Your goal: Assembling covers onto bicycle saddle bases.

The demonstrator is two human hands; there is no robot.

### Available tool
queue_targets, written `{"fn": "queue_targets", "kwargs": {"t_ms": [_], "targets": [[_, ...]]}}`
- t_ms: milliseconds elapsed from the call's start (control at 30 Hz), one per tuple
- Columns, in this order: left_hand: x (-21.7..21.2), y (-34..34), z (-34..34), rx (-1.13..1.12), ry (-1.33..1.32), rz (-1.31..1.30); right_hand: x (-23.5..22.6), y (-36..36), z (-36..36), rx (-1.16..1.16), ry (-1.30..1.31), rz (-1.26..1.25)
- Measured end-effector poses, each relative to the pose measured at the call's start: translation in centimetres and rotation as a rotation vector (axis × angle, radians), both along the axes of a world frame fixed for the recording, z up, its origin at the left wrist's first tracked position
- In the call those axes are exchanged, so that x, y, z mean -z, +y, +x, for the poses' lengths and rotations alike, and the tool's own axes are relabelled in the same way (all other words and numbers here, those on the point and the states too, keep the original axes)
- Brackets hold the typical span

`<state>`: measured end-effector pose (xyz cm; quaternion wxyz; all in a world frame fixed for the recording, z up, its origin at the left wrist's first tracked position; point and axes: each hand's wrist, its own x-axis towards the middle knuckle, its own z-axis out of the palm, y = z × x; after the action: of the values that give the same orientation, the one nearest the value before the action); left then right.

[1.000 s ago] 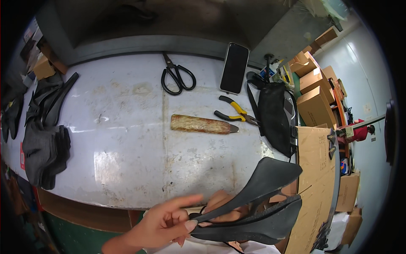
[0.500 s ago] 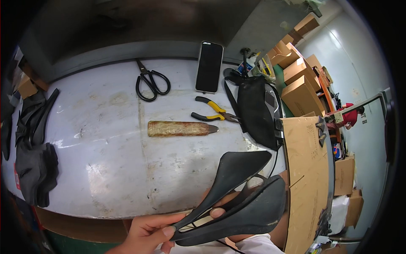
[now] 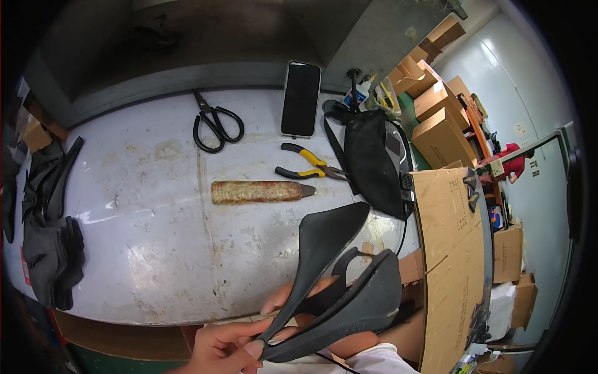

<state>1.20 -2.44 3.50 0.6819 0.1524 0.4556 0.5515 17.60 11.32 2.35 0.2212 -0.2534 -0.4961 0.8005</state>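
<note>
A black bicycle saddle (image 3: pixel 349 311) with a long central gap is held tilted over the near edge of the table. My left hand (image 3: pixel 227 348) pinches its narrow nose between thumb and fingers. From behind and below, my right hand (image 3: pixel 281 299) grips the saddle around the middle; the saddle hides part of this hand. Beyond the saddle lies a short blade tool (image 3: pixel 255 192) with a tape-wrapped handle. Yellow-and-black pliers (image 3: pixel 311 163) rest open above it.
Black-handled scissors (image 3: pixel 217 124) and a phone (image 3: pixel 301 100) lie at the back of the table (image 3: pixel 149 249). A black pouch (image 3: pixel 374 162) sits at the right, beside a large cardboard sheet (image 3: pixel 451 249). Several dark saddle-shaped pieces (image 3: pixel 53 262) are stacked at the left.
Both hands have turned the saddle more upright, its wide end shifting left. More of the right hand's fingers show left of the gap. The whole view has shifted slightly.
</note>
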Motion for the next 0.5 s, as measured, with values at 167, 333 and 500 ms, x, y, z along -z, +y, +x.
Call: {"fn": "queue_targets", "kwargs": {"t_ms": [167,333,500], "targets": [[-0.5,0.4,0.2,0.064,0.098,0.045,1.0,-1.6,0.2,0.296,-0.004,-0.055],[3.8,0.7,-1.6,0.033,0.352,0.298,2.1,-2.2,-0.2,0.256,0.009,0.019],[1.9,4.9,0.7,-0.269,-0.141,0.255,3.1,-2.6,-0.7,0.211,0.034,0.108]]}}
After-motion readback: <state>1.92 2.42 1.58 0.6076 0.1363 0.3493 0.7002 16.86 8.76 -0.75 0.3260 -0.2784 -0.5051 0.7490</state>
